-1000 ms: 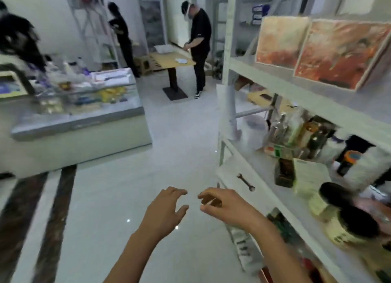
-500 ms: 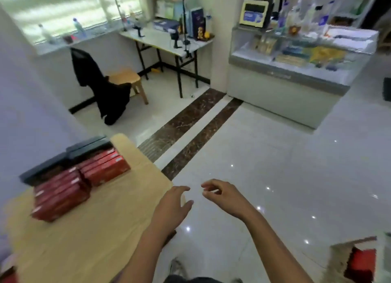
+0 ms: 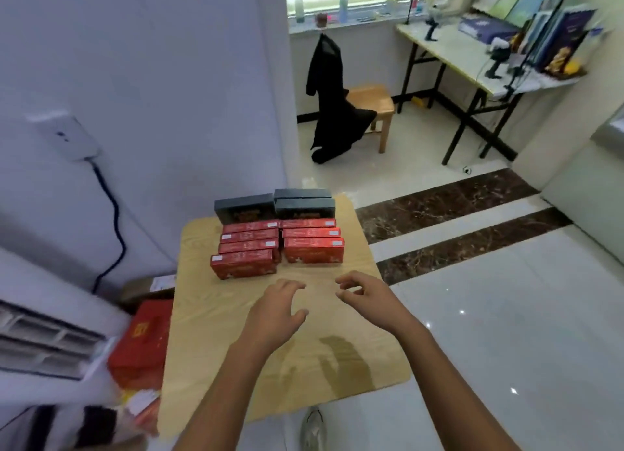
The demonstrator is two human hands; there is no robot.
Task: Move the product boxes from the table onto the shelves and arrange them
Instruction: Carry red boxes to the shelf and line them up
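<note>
Item: red cardboard product boxes (image 3: 278, 248), flat and rectangular, each with a small white label near one end. They stand in two tight columns at the far half of the pale wood-grain table (image 3: 236, 342): four in the left column, three in the right, faces toward you, edges touching. The exact count behind the front rows is hard to tell.

Item: dark grey product boxes (image 3: 274, 204), same flat shape, set directly behind the red ones at the table's far edge; at least three show, two of them stacked on the right.

Handling: none has been lifted yet; the step in hand appears to be the reach for a first pick. Take the nearest red box of a column, since it is free on its front side. Grip across the short faces rather than pinching the top, so the neighbour behind does not drag along. The boxes look light and stiff and should stack well if you carry several squared together.

Item: your left hand (image 3: 275, 310), empty, fingers spread and loosely curled, hovering above bare table just short of the left column.

Item: your right hand (image 3: 366, 293), empty, fingers apart and bent with thumb and forefinger nearly meeting, near the right column, touching nothing.

Surroundings: large red carton (image 3: 143, 342) on the floor left of the table. The shelves are out of view.
</note>
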